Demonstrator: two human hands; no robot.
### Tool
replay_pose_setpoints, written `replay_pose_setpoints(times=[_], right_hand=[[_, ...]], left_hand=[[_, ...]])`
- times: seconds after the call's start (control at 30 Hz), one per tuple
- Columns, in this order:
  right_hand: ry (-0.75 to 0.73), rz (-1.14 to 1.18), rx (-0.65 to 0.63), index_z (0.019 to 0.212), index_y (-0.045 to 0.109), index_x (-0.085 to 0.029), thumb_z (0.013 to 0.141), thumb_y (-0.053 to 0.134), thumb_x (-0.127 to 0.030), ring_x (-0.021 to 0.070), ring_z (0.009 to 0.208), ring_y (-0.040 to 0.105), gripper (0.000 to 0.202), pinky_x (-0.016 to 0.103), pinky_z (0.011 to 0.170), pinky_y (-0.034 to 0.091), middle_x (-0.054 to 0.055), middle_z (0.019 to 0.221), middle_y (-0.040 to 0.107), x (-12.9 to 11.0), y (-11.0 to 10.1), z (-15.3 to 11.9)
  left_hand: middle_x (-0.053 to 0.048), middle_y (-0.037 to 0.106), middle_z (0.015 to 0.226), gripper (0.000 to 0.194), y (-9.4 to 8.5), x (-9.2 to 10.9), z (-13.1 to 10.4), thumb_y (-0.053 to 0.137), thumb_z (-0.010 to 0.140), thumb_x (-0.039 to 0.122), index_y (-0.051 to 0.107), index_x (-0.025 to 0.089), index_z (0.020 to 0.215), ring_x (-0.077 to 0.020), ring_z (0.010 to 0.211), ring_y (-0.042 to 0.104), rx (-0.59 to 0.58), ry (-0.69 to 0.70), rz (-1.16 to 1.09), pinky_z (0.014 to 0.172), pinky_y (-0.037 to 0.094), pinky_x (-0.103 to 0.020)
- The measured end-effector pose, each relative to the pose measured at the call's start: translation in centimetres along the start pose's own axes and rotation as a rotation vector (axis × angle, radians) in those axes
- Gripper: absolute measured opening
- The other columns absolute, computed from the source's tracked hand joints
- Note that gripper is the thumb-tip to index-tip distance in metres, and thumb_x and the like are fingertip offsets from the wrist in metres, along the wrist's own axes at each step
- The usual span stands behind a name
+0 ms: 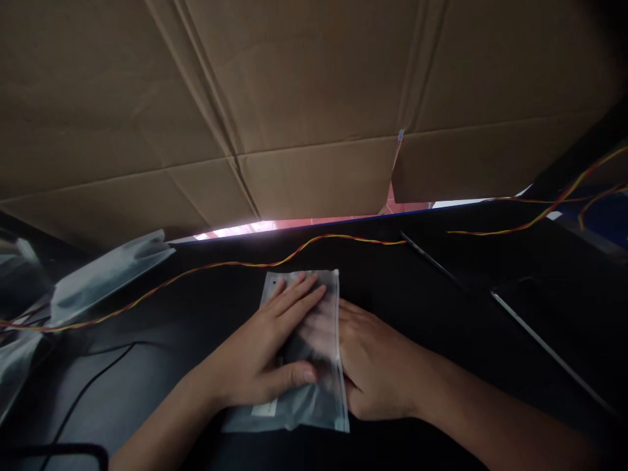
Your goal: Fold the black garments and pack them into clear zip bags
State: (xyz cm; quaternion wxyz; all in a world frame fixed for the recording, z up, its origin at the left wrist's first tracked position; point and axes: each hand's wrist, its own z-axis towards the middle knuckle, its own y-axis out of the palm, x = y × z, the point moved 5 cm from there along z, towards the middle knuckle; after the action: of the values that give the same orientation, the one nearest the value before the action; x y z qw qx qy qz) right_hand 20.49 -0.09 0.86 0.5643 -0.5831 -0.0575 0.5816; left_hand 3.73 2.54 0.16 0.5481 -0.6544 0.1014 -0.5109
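A frosted plastic zip bag (304,409) lies on the black tabletop in front of me, its zip edge to the right. My left hand (275,337) rests flat on top of it, fingers stretched out and thumb apart. From the right, my right hand (373,360) reaches in through the zip opening. Its fingers show blurred through the plastic, stretched out beneath my left hand. Whether anything lies under those fingers is hidden. A small white label (265,408) shows at the bag's lower left.
Brown cardboard (314,85) stands along the back of the black table (392,281). A twisted red and yellow wire (216,265) crosses behind the bag. Another plastic bag (110,275) and a black cable (88,386) are at left. Thin, flat dark items with pale edges (544,347) lie at right.
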Motion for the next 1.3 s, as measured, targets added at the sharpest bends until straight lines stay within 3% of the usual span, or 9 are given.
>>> replay_pose_setpoints(times=[0.07, 0.17, 0.37, 0.47, 0.73, 0.9, 1.1, 1.23, 1.3], right_hand=[[-0.104, 0.059, -0.066, 0.133, 0.071, -0.021, 0.095, 0.066, -0.023, 0.0270, 0.125, 0.071, 0.038, 0.042, 0.118, 0.050, 0.008, 0.122, 0.080, -0.8, 0.7, 0.3], [-0.188, 0.083, -0.103, 0.122, 0.074, -0.019, 0.096, 0.064, -0.026, 0.0270, 0.126, 0.071, 0.028, 0.041, 0.114, 0.052, 0.009, 0.121, 0.081, -1.5, 1.9, 0.9], [-0.066, -0.033, -0.065, 0.122, 0.075, -0.022, 0.099, 0.063, -0.026, 0.0293, 0.110, 0.075, 0.026, 0.044, 0.100, 0.057, 0.008, 0.113, 0.083, -0.1, 3.9, 1.3], [-0.102, 0.030, -0.063, 0.127, 0.073, -0.022, 0.098, 0.065, -0.026, 0.0288, 0.110, 0.074, 0.030, 0.043, 0.099, 0.057, 0.008, 0.118, 0.081, -0.2, 2.9, 1.0], [0.034, 0.101, -0.024, 0.119, 0.078, -0.024, 0.104, 0.066, -0.021, 0.0230, 0.125, 0.071, 0.019, 0.043, 0.115, 0.052, 0.007, 0.126, 0.080, 1.1, -3.6, -0.4], [0.010, 0.030, -0.075, 0.126, 0.075, -0.018, 0.104, 0.070, -0.026, 0.0258, 0.138, 0.065, 0.024, 0.046, 0.122, 0.048, 0.013, 0.139, 0.075, 1.8, -1.7, -0.2], [-0.035, 0.044, 0.102, 0.138, 0.066, -0.011, 0.109, 0.060, -0.031, 0.0269, 0.149, 0.056, 0.036, 0.047, 0.125, 0.045, 0.020, 0.156, 0.063, 0.7, 1.0, 0.7], [-0.008, 0.125, 0.022, 0.111, 0.077, -0.017, 0.106, 0.062, -0.021, 0.0224, 0.123, 0.072, 0.017, 0.039, 0.113, 0.052, 0.011, 0.126, 0.080, 1.1, -0.7, 0.4], [0.048, 0.181, 0.101, 0.101, 0.078, -0.020, 0.107, 0.062, -0.020, 0.0188, 0.108, 0.075, 0.018, 0.035, 0.103, 0.056, 0.005, 0.110, 0.082, 1.9, -2.8, 0.0]], left_hand=[[-0.012, 0.023, 0.182, 0.101, 0.3, 0.5, 0.1, 0.054, 0.096, 0.084, 0.019, 0.032, 0.175, -0.0425, 0.167, 0.021, -0.034, 0.039, -0.026, 0.136, 0.013, -0.071], [-0.012, 0.030, 0.180, 0.105, 0.6, 1.6, 0.4, 0.060, 0.093, 0.084, 0.021, 0.032, 0.175, -0.0431, 0.166, 0.025, -0.061, 0.075, -0.032, 0.136, 0.013, -0.071], [-0.011, 0.037, 0.177, 0.106, 1.2, 3.2, 0.8, 0.064, 0.093, 0.080, 0.018, 0.031, 0.175, -0.0429, 0.165, 0.029, -0.008, 0.086, 0.056, 0.137, 0.007, -0.072], [-0.011, 0.036, 0.177, 0.101, 1.1, 2.7, 0.7, 0.060, 0.097, 0.078, 0.017, 0.030, 0.175, -0.0413, 0.165, 0.030, 0.014, 0.072, 0.047, 0.137, 0.011, -0.070], [-0.013, 0.034, 0.178, 0.081, -1.0, -0.6, -0.1, 0.055, 0.105, 0.067, 0.029, 0.031, 0.173, -0.0404, 0.165, 0.031, 0.065, -0.018, -0.029, 0.133, 0.030, -0.068], [-0.014, 0.032, 0.179, 0.093, -0.8, -0.1, -0.1, 0.058, 0.099, 0.076, 0.025, 0.032, 0.174, -0.0438, 0.166, 0.026, 0.038, -0.027, 0.020, 0.133, 0.021, -0.073], [-0.010, 0.028, 0.181, 0.109, -0.6, 1.1, -0.3, 0.059, 0.090, 0.087, 0.016, 0.036, 0.175, -0.0452, 0.168, 0.018, -0.063, 0.032, 0.065, 0.134, 0.005, -0.076], [-0.011, 0.024, 0.182, 0.106, -1.0, 0.0, -0.6, 0.058, 0.092, 0.086, 0.016, 0.036, 0.175, -0.0448, 0.167, 0.019, -0.042, 0.006, 0.042, 0.134, 0.015, -0.074], [-0.011, 0.024, 0.182, 0.104, -1.2, -0.7, -0.8, 0.058, 0.093, 0.084, 0.017, 0.036, 0.175, -0.0444, 0.167, 0.020, -0.031, -0.018, 0.048, 0.133, 0.022, -0.072]])
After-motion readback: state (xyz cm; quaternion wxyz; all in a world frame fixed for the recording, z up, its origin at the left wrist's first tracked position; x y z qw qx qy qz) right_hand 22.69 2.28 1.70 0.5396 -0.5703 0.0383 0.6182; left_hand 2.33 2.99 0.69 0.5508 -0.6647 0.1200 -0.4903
